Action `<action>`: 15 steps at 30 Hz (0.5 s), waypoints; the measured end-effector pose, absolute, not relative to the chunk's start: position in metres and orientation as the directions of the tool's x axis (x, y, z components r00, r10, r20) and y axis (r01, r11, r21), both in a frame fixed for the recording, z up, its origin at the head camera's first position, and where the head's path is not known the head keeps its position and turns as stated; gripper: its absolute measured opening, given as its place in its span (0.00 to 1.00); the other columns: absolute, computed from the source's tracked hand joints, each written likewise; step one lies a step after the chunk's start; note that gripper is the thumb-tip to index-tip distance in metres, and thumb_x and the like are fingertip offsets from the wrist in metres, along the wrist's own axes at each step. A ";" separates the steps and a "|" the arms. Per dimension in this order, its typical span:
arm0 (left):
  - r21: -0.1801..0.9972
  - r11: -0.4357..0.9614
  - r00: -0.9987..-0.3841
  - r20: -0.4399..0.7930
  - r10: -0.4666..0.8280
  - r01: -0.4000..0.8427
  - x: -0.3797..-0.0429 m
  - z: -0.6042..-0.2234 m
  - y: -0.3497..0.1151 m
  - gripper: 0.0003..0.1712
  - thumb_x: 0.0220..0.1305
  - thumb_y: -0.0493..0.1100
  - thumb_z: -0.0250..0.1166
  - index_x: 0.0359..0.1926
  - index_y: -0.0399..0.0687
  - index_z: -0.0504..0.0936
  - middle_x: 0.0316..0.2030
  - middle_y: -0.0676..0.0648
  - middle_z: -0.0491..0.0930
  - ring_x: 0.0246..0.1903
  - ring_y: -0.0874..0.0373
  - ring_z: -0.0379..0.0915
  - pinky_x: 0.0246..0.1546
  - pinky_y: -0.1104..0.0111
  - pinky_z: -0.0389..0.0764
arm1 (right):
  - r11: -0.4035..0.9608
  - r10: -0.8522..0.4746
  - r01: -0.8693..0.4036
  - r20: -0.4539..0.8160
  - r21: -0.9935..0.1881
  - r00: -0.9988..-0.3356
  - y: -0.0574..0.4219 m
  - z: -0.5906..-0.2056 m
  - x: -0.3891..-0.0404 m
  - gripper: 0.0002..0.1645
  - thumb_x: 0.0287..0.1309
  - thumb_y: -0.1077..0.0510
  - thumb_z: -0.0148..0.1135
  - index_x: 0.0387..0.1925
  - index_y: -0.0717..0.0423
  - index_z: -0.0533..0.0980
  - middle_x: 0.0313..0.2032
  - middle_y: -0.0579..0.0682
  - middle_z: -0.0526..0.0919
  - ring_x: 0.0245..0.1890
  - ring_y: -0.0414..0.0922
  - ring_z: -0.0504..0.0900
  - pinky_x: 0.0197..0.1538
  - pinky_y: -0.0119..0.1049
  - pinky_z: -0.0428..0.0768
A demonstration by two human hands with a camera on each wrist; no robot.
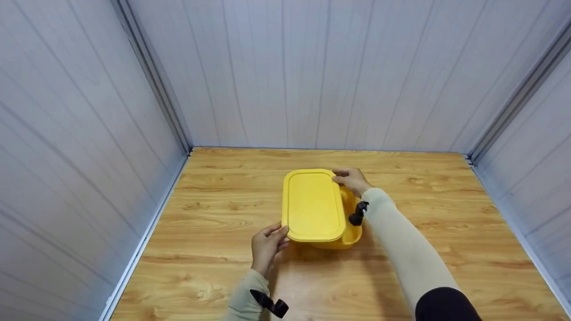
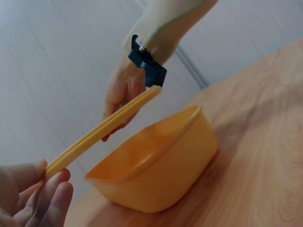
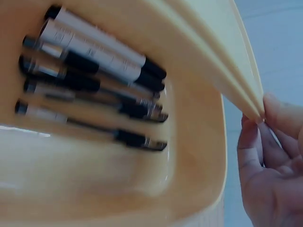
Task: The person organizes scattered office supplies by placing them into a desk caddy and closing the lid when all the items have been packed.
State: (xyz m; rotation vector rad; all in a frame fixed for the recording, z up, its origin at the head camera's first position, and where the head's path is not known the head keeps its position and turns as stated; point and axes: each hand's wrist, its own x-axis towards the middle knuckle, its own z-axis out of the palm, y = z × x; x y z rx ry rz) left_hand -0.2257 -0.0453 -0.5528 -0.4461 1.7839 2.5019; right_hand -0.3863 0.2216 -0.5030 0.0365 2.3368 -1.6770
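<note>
Pale ribbed wall panels close off three sides of a light wood-grain tabletop [image 1: 214, 267]. Near its middle sits a yellow rectangular plastic tub [image 2: 161, 175], and a flat yellow plastic lid with rounded corners [image 1: 313, 204] is held just above it, shifted left so the tub's right and near rim shows.

Left hand [image 1: 266, 246]: fingers and thumb pinch the lid's near-left corner. Right hand [image 1: 352, 180]: fingertips curled round the lid's far-right corner. The left wrist view shows the lid tilted and clear of the tub rim, with a gap between them.

Contents, right wrist view: several black-and-white marker pens [image 3: 94, 78] lying side by side on the tub floor.

Progress, judged: pens are inside; lid is neither seated nor set aside, so that step is unfinished.

Clearance: bare wood lies on every side of the tub. Walls stand well apart from both hands, with the left wall and the far wall nearest to them. Nothing else lies on the tabletop.
</note>
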 end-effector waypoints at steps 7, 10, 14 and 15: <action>0.930 -0.294 -0.959 -0.260 -0.109 -0.219 -0.230 -0.557 -0.035 0.25 0.59 0.36 0.71 0.56 0.26 0.78 0.26 0.46 0.86 0.22 0.61 0.83 0.26 0.69 0.84 | 0.365 -0.056 0.181 -0.215 -0.913 -0.975 0.235 -0.509 -0.379 0.29 0.67 0.63 0.59 0.68 0.65 0.67 0.65 0.64 0.71 0.65 0.57 0.70 0.63 0.44 0.73; 0.928 -0.287 -0.955 -0.279 -0.104 -0.240 -0.232 -0.561 -0.031 0.25 0.59 0.35 0.71 0.55 0.26 0.78 0.26 0.46 0.86 0.22 0.59 0.83 0.26 0.69 0.84 | 0.373 -0.045 0.193 -0.225 -0.908 -0.973 0.239 -0.517 -0.377 0.30 0.66 0.63 0.59 0.68 0.64 0.66 0.65 0.64 0.71 0.65 0.57 0.69 0.65 0.45 0.72; 0.929 -0.276 -0.954 -0.283 -0.095 -0.247 -0.234 -0.564 -0.029 0.23 0.58 0.34 0.70 0.53 0.25 0.79 0.26 0.45 0.86 0.22 0.59 0.83 0.26 0.70 0.84 | 0.373 -0.026 0.219 -0.246 -0.902 -0.969 0.241 -0.525 -0.375 0.31 0.67 0.64 0.58 0.69 0.64 0.65 0.66 0.63 0.70 0.66 0.58 0.68 0.66 0.48 0.69; 0.932 -0.267 -0.956 -0.277 -0.092 -0.244 -0.234 -0.565 -0.029 0.23 0.59 0.34 0.70 0.53 0.25 0.79 0.27 0.45 0.86 0.22 0.59 0.83 0.26 0.70 0.84 | 0.371 -0.020 0.225 -0.250 -0.901 -0.968 0.242 -0.527 -0.375 0.31 0.67 0.64 0.58 0.69 0.64 0.65 0.66 0.63 0.70 0.66 0.58 0.68 0.67 0.49 0.69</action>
